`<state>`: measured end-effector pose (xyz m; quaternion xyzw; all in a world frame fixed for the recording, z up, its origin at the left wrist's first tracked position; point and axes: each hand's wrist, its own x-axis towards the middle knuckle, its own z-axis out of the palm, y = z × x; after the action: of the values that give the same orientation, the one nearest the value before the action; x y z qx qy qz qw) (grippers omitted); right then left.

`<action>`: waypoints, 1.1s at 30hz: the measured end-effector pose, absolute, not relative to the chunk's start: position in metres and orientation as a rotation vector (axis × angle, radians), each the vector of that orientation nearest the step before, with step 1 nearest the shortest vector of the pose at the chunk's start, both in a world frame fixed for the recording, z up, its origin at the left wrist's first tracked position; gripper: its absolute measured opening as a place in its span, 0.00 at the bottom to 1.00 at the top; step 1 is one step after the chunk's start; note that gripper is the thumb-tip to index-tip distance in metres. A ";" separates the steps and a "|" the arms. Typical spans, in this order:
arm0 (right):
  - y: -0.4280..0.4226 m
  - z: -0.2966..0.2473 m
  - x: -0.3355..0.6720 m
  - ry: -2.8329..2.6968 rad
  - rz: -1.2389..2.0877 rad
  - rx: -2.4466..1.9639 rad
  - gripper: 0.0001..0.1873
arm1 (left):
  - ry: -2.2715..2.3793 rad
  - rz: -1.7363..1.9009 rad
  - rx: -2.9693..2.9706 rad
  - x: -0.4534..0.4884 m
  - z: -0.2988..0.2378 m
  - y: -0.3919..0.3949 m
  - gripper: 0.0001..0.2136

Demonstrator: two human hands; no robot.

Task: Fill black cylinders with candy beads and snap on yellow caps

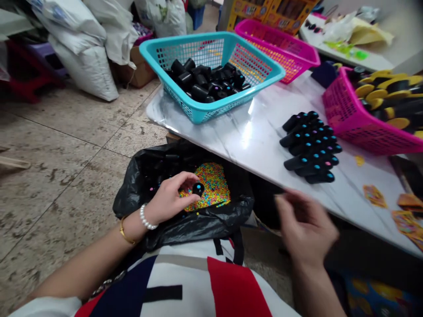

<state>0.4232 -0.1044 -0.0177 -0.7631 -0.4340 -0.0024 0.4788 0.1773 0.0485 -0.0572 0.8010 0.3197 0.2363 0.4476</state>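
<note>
My left hand (169,199) is over a black plastic bag (185,224) on my lap, pinching a small black cap (198,189) with a blue dot on its end. Below that hand, a heap of multicoloured beads (211,187) lies in the bag, with dark tubes at its far side. My right hand (306,224) is blurred by motion below the edge of the marble table (251,149), and its fingers are close to that edge. Several black tubes with coloured dots (310,147) lie in tight rows on the table, to the upper left of my right hand.
A teal mesh basket (211,75) of black tubes stands on the table, with a pink basket (280,50) behind it. Another pink basket (360,119) holds black and yellow items. Printed packets (406,220) lie at the right. White sacks (79,53) stand on the tiled floor.
</note>
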 end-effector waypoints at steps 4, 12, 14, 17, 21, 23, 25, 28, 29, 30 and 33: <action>-0.067 -0.046 0.366 -1.269 1.034 -1.478 0.22 | 0.670 0.663 2.028 0.183 -0.064 0.038 0.16; -0.011 -0.082 0.398 -1.885 0.766 -1.711 0.14 | 0.795 0.814 2.149 0.164 -0.066 0.044 0.06; -0.004 -0.086 0.404 -2.181 0.620 -1.732 0.16 | 0.666 0.673 2.271 0.162 -0.067 0.043 0.07; 0.004 -0.091 0.392 -2.561 0.410 -1.722 0.15 | 0.420 0.420 2.469 0.165 -0.073 0.036 0.07; 0.010 -0.094 0.362 -2.880 0.540 -1.401 0.08 | 0.341 0.234 2.635 0.174 -0.082 0.025 0.10; 0.011 -0.094 0.357 -2.828 0.757 -1.256 0.07 | 0.332 0.160 2.670 0.176 -0.085 0.023 0.08; 0.011 -0.091 0.362 -2.614 0.965 -1.239 0.09 | 0.289 0.095 2.690 0.176 -0.087 0.023 0.07; 0.007 -0.086 0.381 -2.144 1.260 -1.273 0.15 | 0.265 0.028 2.628 0.174 -0.087 0.024 0.07; 0.004 -0.084 0.387 -1.982 1.354 -1.268 0.17 | 0.279 0.016 2.584 0.174 -0.086 0.025 0.07; 0.002 -0.083 0.393 -1.835 1.439 -1.259 0.18 | 0.295 0.007 2.542 0.174 -0.086 0.025 0.07; -0.002 -0.082 0.401 -1.594 1.562 -1.231 0.20 | 0.369 0.004 2.472 0.176 -0.084 0.025 0.06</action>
<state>0.4010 -0.0018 -0.0823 -0.4619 -0.5981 0.5860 0.2923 0.1758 0.0252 -0.0840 0.9386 0.1401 0.0015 0.3154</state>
